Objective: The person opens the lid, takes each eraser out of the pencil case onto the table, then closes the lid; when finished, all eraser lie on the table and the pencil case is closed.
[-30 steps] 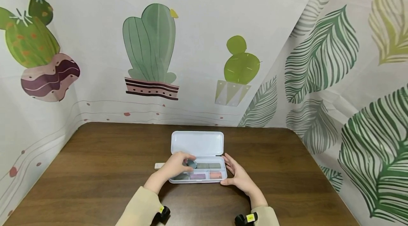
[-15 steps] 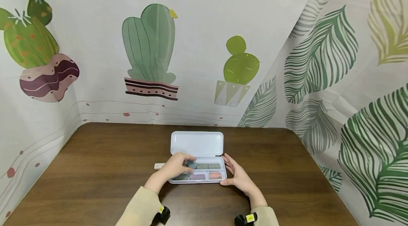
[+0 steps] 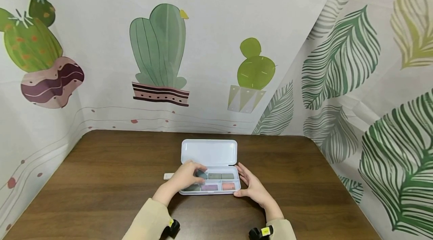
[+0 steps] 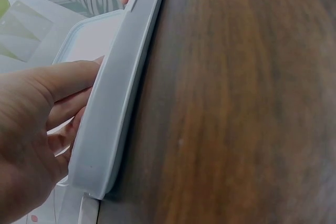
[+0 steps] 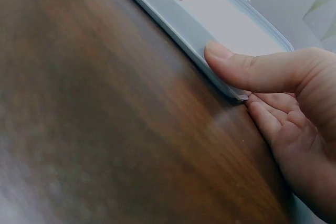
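Observation:
A white hinged case (image 3: 209,193) lies on the table with its lid (image 3: 209,152) standing up at the back. Compartments inside hold flat coloured pieces: two grey-green pieces (image 3: 221,176), a purple piece (image 3: 209,187), a pink piece (image 3: 229,186) and a dark grey piece (image 3: 193,187) partly under the left hand. My left hand (image 3: 186,175) reaches into the back left compartment, thumb and fingers around a blue-grey piece (image 3: 202,175). In the left wrist view the case wall hides those fingertips. My right hand (image 3: 252,187) grips the case's right end, thumb (image 5: 236,66) at the front corner.
A small white bar (image 3: 168,176) lies against the left side of the case. Brown wooden table (image 3: 115,191) surrounds it. Behind and to the right hangs a white cloth (image 3: 213,18) printed with cacti and leaves. Each wrist carries a black camera (image 3: 261,232).
The blue-grey piece has tipped flatter and shifted slightly left within the back left compartment, the left fingers moving with it. The right hand stays on the case.

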A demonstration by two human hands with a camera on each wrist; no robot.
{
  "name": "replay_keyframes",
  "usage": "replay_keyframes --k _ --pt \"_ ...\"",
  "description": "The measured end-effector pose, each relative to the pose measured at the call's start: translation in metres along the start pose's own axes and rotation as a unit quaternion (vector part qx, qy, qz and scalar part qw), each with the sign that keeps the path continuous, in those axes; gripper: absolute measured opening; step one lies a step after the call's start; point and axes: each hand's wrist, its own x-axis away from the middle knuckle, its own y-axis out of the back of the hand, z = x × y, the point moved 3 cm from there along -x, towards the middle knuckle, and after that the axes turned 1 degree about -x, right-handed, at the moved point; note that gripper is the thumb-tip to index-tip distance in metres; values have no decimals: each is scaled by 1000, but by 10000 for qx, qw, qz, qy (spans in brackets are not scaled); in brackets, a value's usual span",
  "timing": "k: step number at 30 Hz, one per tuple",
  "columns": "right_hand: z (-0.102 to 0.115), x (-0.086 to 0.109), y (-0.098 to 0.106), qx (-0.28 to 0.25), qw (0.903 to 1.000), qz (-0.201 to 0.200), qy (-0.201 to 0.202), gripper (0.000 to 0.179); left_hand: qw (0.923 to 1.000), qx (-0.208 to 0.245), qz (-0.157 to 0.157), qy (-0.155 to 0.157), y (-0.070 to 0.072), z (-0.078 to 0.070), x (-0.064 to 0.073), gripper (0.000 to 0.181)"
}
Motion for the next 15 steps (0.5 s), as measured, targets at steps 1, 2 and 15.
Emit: replay_keyframes --k 1,2,15 --pt "0 0 0 3 10000 0 4 109 10000 -5 -10 7 0 0 0 33" --pt "0 0 0 7 10000 1 12 109 10000 -15 -23 5 0 0 0 33" --pt "1 0 0 -2 10000 5 47 109 9998 -99 -130 119 1 1 4 32"
